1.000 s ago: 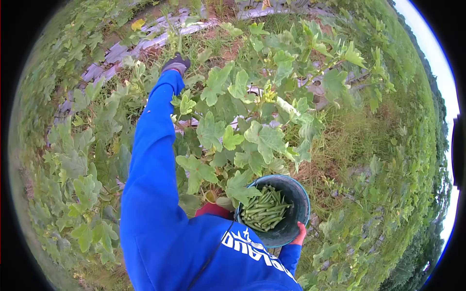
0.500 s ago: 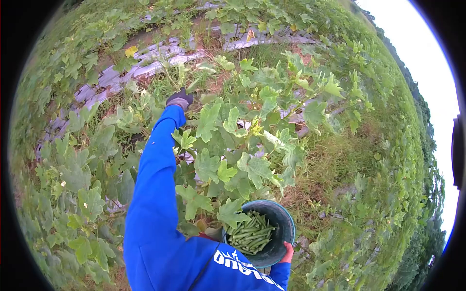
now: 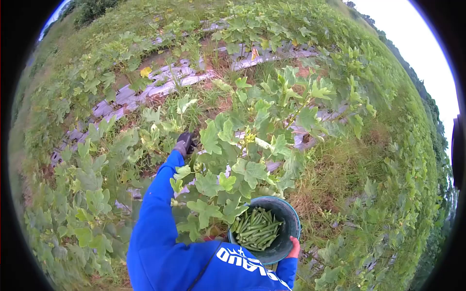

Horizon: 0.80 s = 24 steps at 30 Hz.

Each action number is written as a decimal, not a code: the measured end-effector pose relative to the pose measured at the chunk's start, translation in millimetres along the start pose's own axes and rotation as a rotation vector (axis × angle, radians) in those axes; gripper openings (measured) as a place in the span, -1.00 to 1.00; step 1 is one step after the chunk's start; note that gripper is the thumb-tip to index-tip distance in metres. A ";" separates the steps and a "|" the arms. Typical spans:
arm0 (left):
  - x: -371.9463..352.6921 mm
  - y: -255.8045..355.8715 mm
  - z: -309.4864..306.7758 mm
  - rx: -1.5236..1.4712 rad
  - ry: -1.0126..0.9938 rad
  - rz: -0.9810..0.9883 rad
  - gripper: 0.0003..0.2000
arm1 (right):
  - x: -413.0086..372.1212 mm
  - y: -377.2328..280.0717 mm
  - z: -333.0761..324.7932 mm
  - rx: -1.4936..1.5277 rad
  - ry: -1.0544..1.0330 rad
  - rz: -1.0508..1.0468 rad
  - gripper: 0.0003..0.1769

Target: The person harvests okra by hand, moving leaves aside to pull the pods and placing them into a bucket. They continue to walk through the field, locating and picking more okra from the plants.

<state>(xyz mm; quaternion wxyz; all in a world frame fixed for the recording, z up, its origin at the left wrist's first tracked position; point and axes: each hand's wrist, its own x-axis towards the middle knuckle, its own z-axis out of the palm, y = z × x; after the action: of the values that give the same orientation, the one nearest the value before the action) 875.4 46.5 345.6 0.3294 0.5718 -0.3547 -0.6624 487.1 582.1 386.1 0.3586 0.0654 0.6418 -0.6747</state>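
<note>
My left hand (image 3: 186, 143), in a dark glove, is among the leaves left of a tall leafy plant (image 3: 252, 170). Its fingers are dark and small in view, and whether they hold anything cannot be made out. A round dark green bucket (image 3: 290, 220) stands out below the plant, near my body. My right hand (image 3: 293, 247), in a reddish glove, grips the bucket's right rim. Inside the bucket lies a heap of long green pods (image 3: 256, 230).
Strips of pale plastic sheeting (image 3: 179, 80) cross the ground between plant rows. Dry grass (image 3: 323, 184) lies right of the bucket. Dense leafy plants (image 3: 92, 179) spread on the left, and more rows curve along the right side.
My left hand has come down and closer to my body, out of the upper foliage. The bucket and my right hand sit slightly farther right and the view has shifted.
</note>
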 end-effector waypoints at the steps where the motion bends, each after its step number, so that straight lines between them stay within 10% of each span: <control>1: 3.2 -23.4 -14.5 -0.104 -0.030 0.010 -0.64 | 2.7 0.2 0.0 0.021 -0.022 0.009 -0.74; 2: 15.9 -50.4 -32.1 -0.100 -0.021 0.022 -0.64 | 4.7 -0.9 0.5 0.041 -0.042 0.018 -0.74; 5: 37.5 -111.9 -71.6 1.147 0.156 0.686 -0.61 | -7.8 -17.5 18.2 0.077 -0.115 0.069 -0.64; 7: -22.5 -104.6 -64.0 1.141 0.076 0.266 -0.59 | -0.9 -19.6 13.4 0.074 -0.166 0.064 -0.64; 11: -114.7 -128.8 -52.5 1.167 0.010 0.103 -0.66 | 26.4 -19.3 3.9 0.055 -0.209 0.052 -0.76; 20: -300.5 -100.7 -29.3 1.046 0.129 0.287 -0.81 | -6.7 -75.2 24.4 -0.134 -0.345 -0.003 -0.80; 21: -348.9 -67.1 -1.8 0.165 0.300 0.083 -0.82 | -3.4 -75.4 25.7 -0.115 -0.387 0.007 -0.77; 24: -420.6 -44.8 36.8 -0.077 0.344 0.512 -0.78 | 3.4 -78.9 29.1 -0.130 -0.531 0.107 -0.72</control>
<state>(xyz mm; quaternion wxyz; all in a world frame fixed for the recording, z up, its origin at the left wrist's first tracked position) 891.9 427.9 531.5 0.5623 0.5544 -0.4010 -0.4644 450.6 547.8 453.7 0.5528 -0.1034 0.5629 -0.6057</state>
